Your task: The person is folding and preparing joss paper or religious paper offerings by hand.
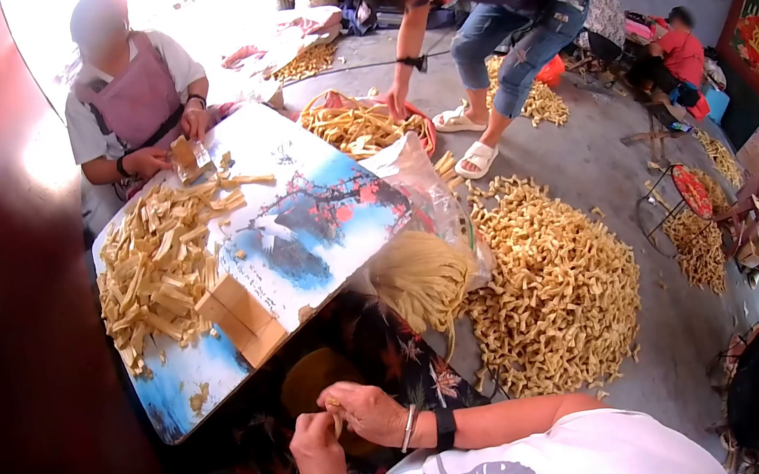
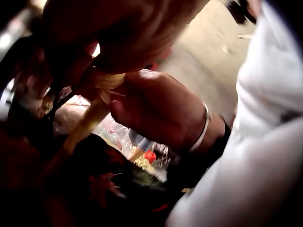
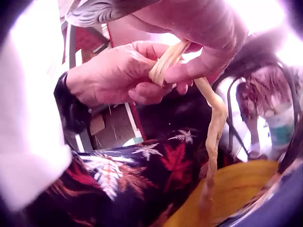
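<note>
A pale yellow, pliable strip, which looks like tofu skin [image 3: 215, 127], is looped between both hands, its long tail hanging down. My left hand [image 1: 319, 456] pinches the looped part from one side, black band on the wrist. From the other side my right hand [image 1: 370, 413] pinches it between thumb and fingers, with a bracelet and a black band on that wrist. In the right wrist view the left hand [image 3: 113, 73] sits behind the loop. The left wrist view is dark, with the strip [image 2: 87, 120] crossing between the hands. Both hands are over a dark leaf-patterned cloth [image 3: 142, 165].
A painted table [image 1: 325, 216] beyond holds loose yellow strips [image 1: 161, 265] and a wooden block [image 1: 241, 317]. A bundle of strips [image 1: 422, 275] hangs by its corner. Knotted pieces [image 1: 551, 288] are heaped on the floor at right. One person sits across; another bends over a basket [image 1: 427, 132].
</note>
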The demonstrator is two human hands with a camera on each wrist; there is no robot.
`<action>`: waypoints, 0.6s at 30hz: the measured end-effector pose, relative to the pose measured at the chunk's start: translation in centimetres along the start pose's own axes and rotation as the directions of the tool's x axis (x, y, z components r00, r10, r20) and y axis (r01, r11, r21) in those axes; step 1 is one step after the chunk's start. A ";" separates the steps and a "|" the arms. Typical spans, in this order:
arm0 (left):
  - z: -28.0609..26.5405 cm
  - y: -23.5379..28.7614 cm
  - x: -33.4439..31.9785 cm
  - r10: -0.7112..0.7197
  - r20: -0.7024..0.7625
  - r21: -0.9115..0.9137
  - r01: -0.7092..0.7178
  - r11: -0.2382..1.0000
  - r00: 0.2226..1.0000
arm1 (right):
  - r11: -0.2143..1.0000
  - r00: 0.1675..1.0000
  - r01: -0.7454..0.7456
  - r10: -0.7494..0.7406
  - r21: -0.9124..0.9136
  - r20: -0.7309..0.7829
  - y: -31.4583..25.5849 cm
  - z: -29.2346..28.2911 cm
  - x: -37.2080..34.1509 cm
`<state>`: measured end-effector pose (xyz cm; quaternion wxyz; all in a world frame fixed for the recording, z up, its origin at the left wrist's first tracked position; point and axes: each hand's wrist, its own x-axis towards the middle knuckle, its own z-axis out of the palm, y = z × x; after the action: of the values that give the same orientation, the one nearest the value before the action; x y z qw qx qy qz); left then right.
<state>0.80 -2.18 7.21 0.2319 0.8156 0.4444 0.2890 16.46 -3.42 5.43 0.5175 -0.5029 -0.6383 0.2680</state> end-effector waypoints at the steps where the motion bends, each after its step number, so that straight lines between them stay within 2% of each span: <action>1: -0.5 1.4 0.2 0.038 -0.014 0.096 -0.037 0.995 0.999 | 0.986 0.988 -0.156 0.155 0.057 0.019 0.1 0.3 -0.2; 2: -0.8 2.5 0.3 0.076 -0.023 0.191 -0.070 0.979 0.997 | 0.933 0.940 -0.341 0.333 0.118 0.079 0.2 0.3 -0.1; 3: -0.9 2.9 0.3 0.023 -0.010 0.214 -0.021 0.977 1.000 | 0.841 0.856 -0.515 0.495 0.166 0.148 -0.7 0.1 0.4; 4: -0.7 2.9 0.4 0.030 -0.039 0.215 -0.021 0.976 0.999 | 0.713 0.740 -0.672 0.634 0.200 0.225 -1.2 -0.1 0.7; 5: -0.6 2.8 0.4 0.034 -0.065 0.215 -0.019 0.976 0.997 | 0.659 0.701 -0.713 0.673 0.239 0.235 -1.1 0.2 0.7; 8: -0.5 2.9 0.4 0.038 -0.123 0.246 -0.007 0.969 0.992 | 0.726 0.760 -0.649 0.607 0.228 0.232 -0.6 0.5 0.8; 10: -0.1 2.3 0.5 0.024 -0.158 0.268 0.019 0.963 0.987 | 0.754 0.798 -0.597 0.526 0.273 0.293 -0.4 0.7 0.8; 11: -0.2 1.9 0.6 0.007 -0.153 0.226 0.028 0.974 0.988 | 0.764 0.813 -0.573 0.484 0.296 0.323 -0.3 0.8 0.8; 14: -0.9 1.2 0.7 -0.060 -0.128 0.063 0.069 0.996 0.990 | 0.971 0.948 -0.222 0.192 0.093 0.253 0.3 0.7 0.5; 16: -0.9 1.1 0.6 -0.097 -0.110 -0.091 0.087 0.992 0.989 | 0.974 0.939 -0.228 0.222 -0.007 0.264 0.9 0.5 0.7; 18: -1.2 1.6 0.5 -0.112 -0.102 -0.119 0.100 0.988 0.989 | 0.978 0.957 -0.193 0.169 0.078 0.237 1.4 1.0 0.6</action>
<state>1.17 -2.38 9.18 0.2687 0.7595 0.4818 0.3448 16.10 -2.22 4.10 0.4384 -0.4984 -0.6306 0.4021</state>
